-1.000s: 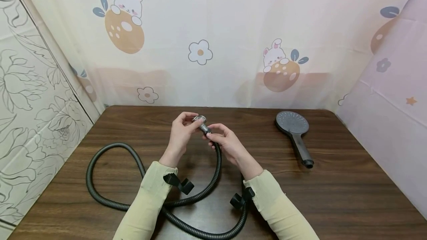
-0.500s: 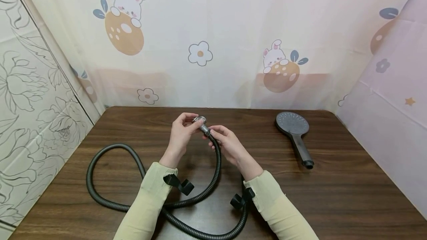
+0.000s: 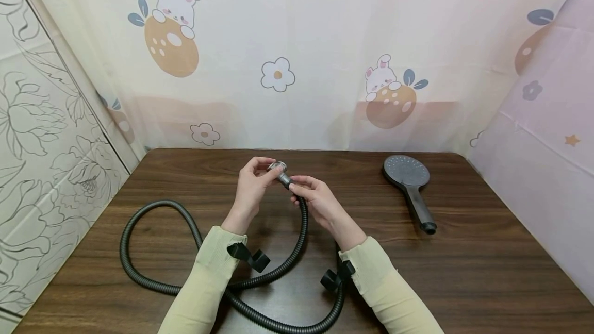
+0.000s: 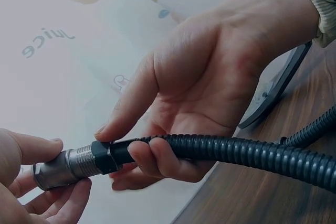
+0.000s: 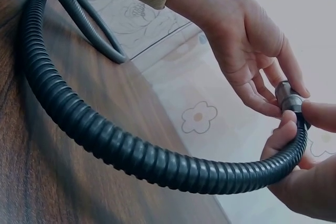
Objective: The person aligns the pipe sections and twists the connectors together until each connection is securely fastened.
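A metal fitting [image 4: 56, 172] is pinched between the thumb and fingers of my left hand [image 3: 249, 187], above the middle of the table. Threads show on the fitting beside a dark hex nut [image 4: 103, 157] at the end of a black corrugated shower hose [image 3: 302, 231]. My right hand [image 3: 321, 201] grips this end, its thumb on the nut and some fingers curled round the hose in the left wrist view. From there the hose bends down to the table, crosses itself and loops left. Its other end is hidden near my right forearm.
A grey handheld shower head [image 3: 407, 171] lies face up on the right of the brown wooden table [image 3: 473, 251], handle toward me. Patterned curtains [image 3: 325, 30] hang behind the table and along its sides. Black straps circle both sleeves at the wrists.
My right thumb came off the nut half a second ago, baring it, and now presses on it again. My left hand and the shower head have stayed put.
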Motion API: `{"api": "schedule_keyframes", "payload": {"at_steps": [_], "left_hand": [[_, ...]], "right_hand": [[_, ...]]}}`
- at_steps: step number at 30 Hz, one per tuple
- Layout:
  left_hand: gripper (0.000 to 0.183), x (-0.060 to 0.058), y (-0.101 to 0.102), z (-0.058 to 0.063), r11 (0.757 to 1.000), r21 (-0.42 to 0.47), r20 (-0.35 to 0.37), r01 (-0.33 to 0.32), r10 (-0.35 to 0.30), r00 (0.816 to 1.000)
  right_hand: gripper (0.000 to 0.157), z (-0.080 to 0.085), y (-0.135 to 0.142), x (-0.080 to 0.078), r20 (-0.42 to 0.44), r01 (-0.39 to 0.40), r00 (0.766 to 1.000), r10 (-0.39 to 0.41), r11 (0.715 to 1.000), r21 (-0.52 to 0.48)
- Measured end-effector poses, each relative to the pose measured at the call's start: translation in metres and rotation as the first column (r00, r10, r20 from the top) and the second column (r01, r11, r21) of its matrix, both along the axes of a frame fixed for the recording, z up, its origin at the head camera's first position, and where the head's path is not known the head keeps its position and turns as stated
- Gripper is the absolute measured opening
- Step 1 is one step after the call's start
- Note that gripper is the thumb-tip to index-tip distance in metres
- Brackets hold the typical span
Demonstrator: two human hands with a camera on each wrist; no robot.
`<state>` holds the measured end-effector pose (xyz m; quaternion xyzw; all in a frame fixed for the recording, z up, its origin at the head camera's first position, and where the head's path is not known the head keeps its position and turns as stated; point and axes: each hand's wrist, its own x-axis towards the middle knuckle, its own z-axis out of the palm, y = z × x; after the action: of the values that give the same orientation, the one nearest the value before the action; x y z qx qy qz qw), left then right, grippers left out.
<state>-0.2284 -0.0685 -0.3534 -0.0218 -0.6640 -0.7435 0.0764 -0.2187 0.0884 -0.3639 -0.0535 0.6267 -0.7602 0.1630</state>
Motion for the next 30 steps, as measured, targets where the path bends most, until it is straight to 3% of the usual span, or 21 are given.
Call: {"api": "schedule_keyframes", "payload": {"at_steps": [6, 13, 25, 30], "left_hand": [[0.027, 0.0011, -0.0012, 0.0004, 1.0, 0.012, -0.001, 0.016, -0.016, 1.0], [0.026, 0.002, -0.0023, 0.0002, 1.0, -0.005, 0.001, 0.012, -0.012, 1.0], [0.026, 0.0027, -0.0007, 0.0007, 1.0, 0.007, 0.002, 0.013, -0.013, 1.0], [0.026, 0.001, -0.0022, 0.0, 1.0, 0.014, 0.003, 0.01, -0.01, 1.0]], "right_hand": [[0.027, -0.0019, 0.0005, -0.0009, 0.036, -0.039, 0.999, 0.038, 0.999, 0.006], [0.029, -0.0025, -0.0003, -0.0008, 0.016, -0.083, 0.996, 0.083, 0.997, 0.003], [0.024, -0.0017, -0.0028, 0.0022, -0.035, 0.001, 0.999, 0.0, 1.0, 0.029], [0.021, 0.0005, -0.0035, 0.0026, 0.008, 0.015, 1.0, -0.015, 1.0, -0.018]]}}
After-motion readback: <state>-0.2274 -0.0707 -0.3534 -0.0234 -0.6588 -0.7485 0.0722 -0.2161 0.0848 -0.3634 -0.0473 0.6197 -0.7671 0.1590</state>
